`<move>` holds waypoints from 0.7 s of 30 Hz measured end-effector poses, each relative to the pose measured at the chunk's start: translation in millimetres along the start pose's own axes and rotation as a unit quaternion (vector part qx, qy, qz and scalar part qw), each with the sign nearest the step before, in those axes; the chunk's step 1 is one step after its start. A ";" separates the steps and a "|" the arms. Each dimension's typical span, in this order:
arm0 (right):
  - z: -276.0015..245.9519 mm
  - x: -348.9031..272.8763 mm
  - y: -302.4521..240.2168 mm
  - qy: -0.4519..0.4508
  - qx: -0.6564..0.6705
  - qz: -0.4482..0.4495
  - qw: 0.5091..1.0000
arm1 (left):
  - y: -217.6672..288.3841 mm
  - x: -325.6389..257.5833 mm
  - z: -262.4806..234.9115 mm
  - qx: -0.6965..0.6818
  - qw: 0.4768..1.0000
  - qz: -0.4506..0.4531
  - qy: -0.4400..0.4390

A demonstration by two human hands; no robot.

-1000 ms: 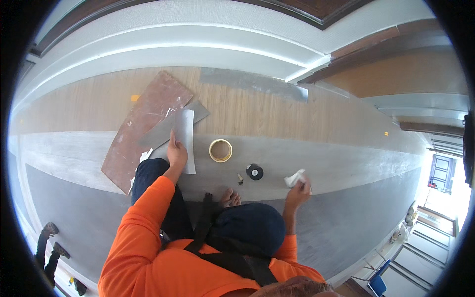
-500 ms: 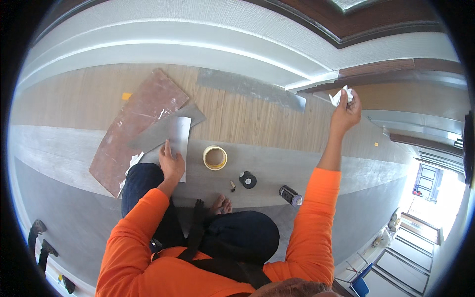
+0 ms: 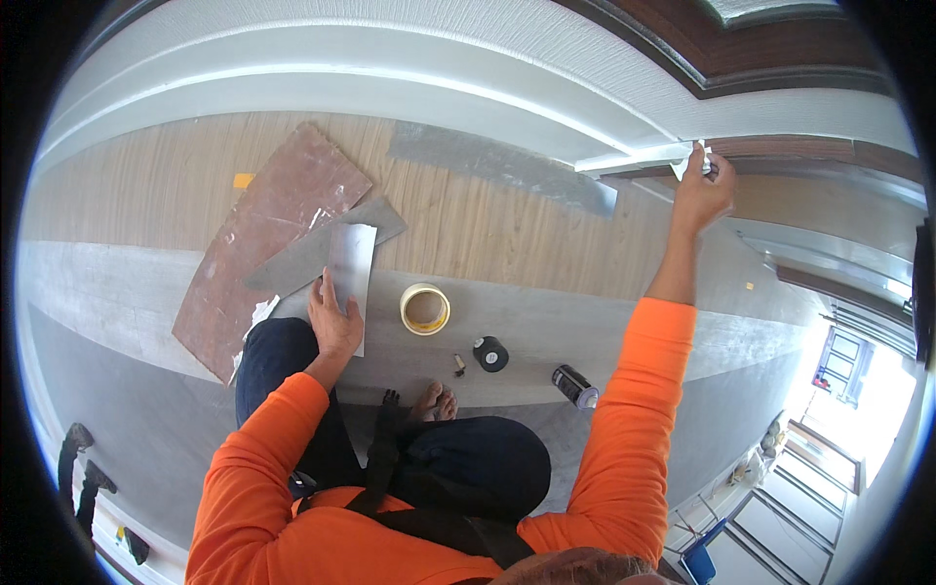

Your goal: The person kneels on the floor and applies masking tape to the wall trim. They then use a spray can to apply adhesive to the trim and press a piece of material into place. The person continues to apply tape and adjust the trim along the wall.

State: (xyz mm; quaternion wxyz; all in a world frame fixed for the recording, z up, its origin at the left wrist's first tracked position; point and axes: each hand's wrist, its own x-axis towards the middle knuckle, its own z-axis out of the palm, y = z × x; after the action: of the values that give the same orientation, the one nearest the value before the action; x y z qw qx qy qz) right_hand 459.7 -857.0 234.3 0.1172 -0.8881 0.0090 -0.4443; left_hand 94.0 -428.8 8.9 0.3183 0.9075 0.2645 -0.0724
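- Looking down from my head camera, I see my left hand laid flat, fingers spread, on a pale grey metal sheet that rests on the floor in front of my knee.
- My right hand is stretched far up and out — fingers closed around a small crumpled white piece, pressed against the white trim at the foot of the wall.
- The metal sheet overlaps a longer grey strip, and both lie on a reddish-brown board with white smears.
- Just right of my left hand sits a roll of yellowish tape, lying flat.
- Further right — a small black roll, a tiny dark bit beside it, and a black cylindrical can on its side.
- My bare toes show between my knees, near the black roll.
- A grey patch marks the wood-look floor near the wall.
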 end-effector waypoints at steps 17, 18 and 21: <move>-16.2 19.4 -11.0 -0.141 -0.103 0.002 0.985 | 3.8 6.7 -4.1 -0.027 0.999 -0.029 0.012; -20.2 21.1 -18.0 -0.154 -0.120 0.001 0.981 | 2.2 7.7 -3.9 -0.032 0.999 -0.026 0.018; -43.2 22.7 3.8 -0.173 -0.108 0.027 0.979 | 4.2 5.5 -6.2 -0.056 0.998 -0.036 0.018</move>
State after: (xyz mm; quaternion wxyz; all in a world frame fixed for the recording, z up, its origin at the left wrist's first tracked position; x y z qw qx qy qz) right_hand 439.6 -872.0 276.3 0.0325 -0.9585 0.0603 -0.2768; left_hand 100.6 -425.4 14.4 0.3611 0.8792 0.3064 -0.0527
